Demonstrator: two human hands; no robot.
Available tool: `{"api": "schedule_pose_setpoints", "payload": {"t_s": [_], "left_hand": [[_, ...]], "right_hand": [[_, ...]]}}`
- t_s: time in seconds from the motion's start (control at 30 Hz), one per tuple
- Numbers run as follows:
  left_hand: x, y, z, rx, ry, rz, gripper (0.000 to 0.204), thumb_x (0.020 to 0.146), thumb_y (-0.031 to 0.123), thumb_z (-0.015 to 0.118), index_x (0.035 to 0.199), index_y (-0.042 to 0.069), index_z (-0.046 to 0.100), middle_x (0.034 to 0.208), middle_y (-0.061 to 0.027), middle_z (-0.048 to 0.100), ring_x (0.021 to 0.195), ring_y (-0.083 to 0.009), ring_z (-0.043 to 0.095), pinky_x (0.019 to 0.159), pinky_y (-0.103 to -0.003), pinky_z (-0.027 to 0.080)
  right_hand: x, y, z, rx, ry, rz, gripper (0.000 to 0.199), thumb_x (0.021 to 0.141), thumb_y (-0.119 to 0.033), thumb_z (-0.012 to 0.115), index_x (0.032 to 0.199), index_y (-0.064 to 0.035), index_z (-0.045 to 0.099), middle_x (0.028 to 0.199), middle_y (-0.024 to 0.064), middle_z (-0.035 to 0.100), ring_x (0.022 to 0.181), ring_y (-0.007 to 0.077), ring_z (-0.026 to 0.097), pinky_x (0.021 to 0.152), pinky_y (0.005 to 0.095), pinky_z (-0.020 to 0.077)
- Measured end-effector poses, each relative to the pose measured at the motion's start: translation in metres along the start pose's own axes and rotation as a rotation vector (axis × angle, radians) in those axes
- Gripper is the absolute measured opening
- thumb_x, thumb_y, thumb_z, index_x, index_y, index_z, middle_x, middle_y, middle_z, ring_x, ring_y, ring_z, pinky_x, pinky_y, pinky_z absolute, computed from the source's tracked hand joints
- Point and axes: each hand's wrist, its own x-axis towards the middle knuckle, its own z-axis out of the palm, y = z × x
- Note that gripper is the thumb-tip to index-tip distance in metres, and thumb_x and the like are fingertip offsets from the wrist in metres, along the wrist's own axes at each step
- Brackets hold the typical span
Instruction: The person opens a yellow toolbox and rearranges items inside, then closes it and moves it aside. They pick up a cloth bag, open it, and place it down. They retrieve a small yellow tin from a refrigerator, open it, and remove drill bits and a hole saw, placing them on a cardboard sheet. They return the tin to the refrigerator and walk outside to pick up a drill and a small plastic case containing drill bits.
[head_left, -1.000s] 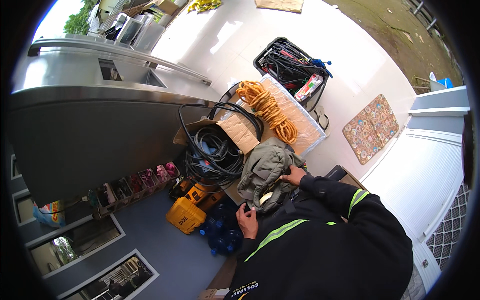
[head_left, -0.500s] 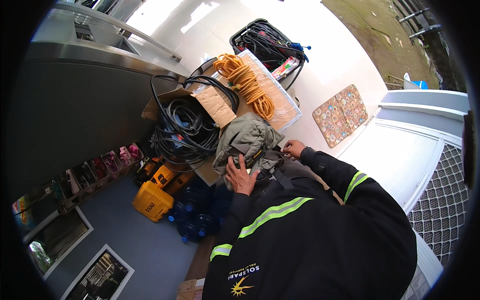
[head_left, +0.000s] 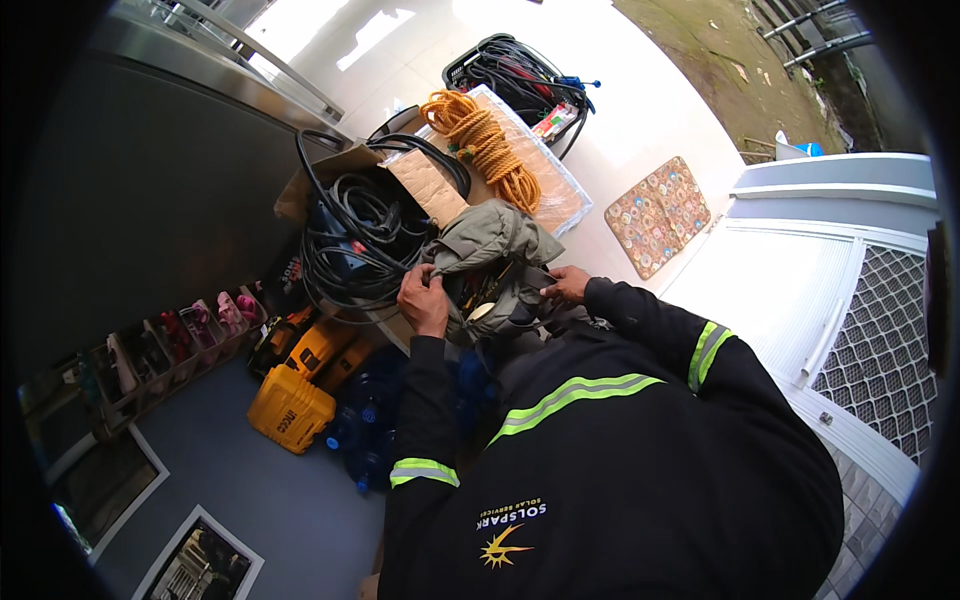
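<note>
An olive-green cloth bag (head_left: pixel 500 238) lies in front of my body, its mouth spread apart. Inside, dark and yellowish items show, too jumbled to name, along with a pale round piece (head_left: pixel 482 312). My left hand (head_left: pixel 424 302) is closed on the bag's left edge, fingertips pinching the fabric. On the opposite side, my right hand (head_left: pixel 568 284) has its fingers closed on the bag's right edge. Just beyond the bag, a bundle of orange rope (head_left: pixel 490 150) rests on a wrapped flat board (head_left: pixel 558 195). Left of the bag, coiled black cables (head_left: pixel 350 235) spill from a cardboard box (head_left: pixel 425 185).
Yellow tool cases (head_left: pixel 292 408) and blue water jugs (head_left: pixel 370 410) stand at the lower left. A black basket of cables (head_left: pixel 510 75) sits farther off. A patterned mat (head_left: pixel 660 217) lies on the right, near a white door (head_left: pixel 770 290). Plastic bins (head_left: pixel 180 345) line the left wall.
My left hand has shifted left from lying on top of the bag to pinching its edge. The bag's mouth has opened, exposing its contents. My right hand now grips the bag's right edge.
</note>
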Motion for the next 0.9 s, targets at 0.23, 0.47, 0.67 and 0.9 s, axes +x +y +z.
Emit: {"api": "schedule_pose_setpoints", "payload": {"t_s": [0.23, 0.47, 0.67, 0.9], "left_hand": [[0.019, -0.027, -0.010, -0.099, 0.205, -0.144, 0.019, 0.080, 0.000, 0.078, 0.095, 0.006, 0.069, 0.080, -0.0079, 0.070, 0.073, -0.0269, 0.068, 0.070, -0.041, 0.053], [0.004, -0.032, -0.015, -0.035, 0.194, -0.070, 0.017, 0.086, 0.001, 0.074, 0.101, 0.007, 0.066, 0.089, -0.0096, 0.069, 0.083, -0.0327, 0.069, 0.074, -0.044, 0.053], [-0.064, -0.007, -0.002, 0.097, -0.245, 0.242, 0.016, 0.090, 0.011, 0.069, 0.106, 0.010, 0.069, 0.102, -0.0098, 0.065, 0.102, -0.0375, 0.062, 0.089, -0.049, 0.044], [-0.060, 0.025, 0.001, 0.093, -0.237, 0.192, 0.022, 0.093, 0.015, 0.071, 0.112, 0.003, 0.071, 0.107, -0.0153, 0.066, 0.102, -0.0398, 0.062, 0.091, -0.052, 0.048]], "right_hand": [[-0.033, -0.048, 0.028, 0.029, 0.150, -0.079, 0.033, 0.091, -0.017, 0.082, 0.116, 0.0002, 0.070, 0.088, 0.0060, 0.072, 0.082, 0.0117, 0.066, 0.073, 0.0305, 0.0515], [-0.056, -0.066, 0.046, -0.274, 0.073, -0.149, 0.036, 0.092, -0.026, 0.082, 0.114, -0.0012, 0.069, 0.077, 0.0042, 0.068, 0.072, 0.0144, 0.060, 0.067, 0.0307, 0.0484], [-0.037, -0.006, 0.007, -0.367, -0.074, -0.064, 0.043, 0.090, -0.027, 0.085, 0.124, -0.0063, 0.070, 0.105, 0.0063, 0.067, 0.094, 0.0190, 0.068, 0.073, 0.0376, 0.0568], [-0.010, 0.009, 0.005, 0.185, -0.107, 0.341, 0.059, 0.084, -0.051, 0.087, 0.118, -0.0042, 0.076, 0.116, 0.0110, 0.069, 0.108, 0.0255, 0.071, 0.074, 0.0473, 0.0644]]}}
